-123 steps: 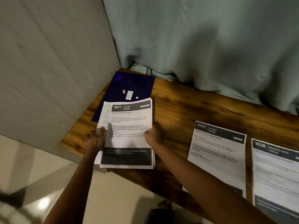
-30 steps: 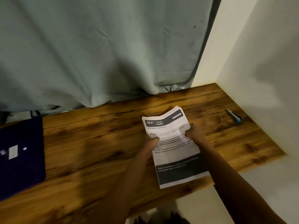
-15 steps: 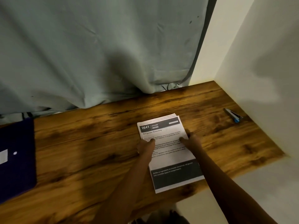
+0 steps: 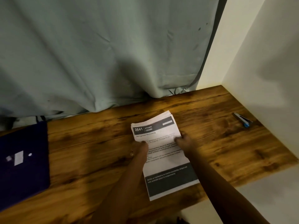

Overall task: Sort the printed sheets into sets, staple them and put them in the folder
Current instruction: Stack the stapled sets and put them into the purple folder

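The left hand (image 4: 139, 147) and right hand (image 4: 182, 139) pinch the light, floppy sheets (image 4: 165, 159) at their nine and three o'clock edges, probably the safest hold.

The left hand (image 4: 139, 148) is covering the left edge of the stack of white printed sheets (image 4: 163, 157), and the right hand (image 4: 182, 139) is hiding part of the right edge. The body text between the hands is blurring beyond reading. Far left of the left hand, the dark blue flat folder (image 4: 24, 167) is running off the frame. Well right of the right hand, a small grey object with a blue tip (image 4: 242, 121) is showing too little detail to identify.
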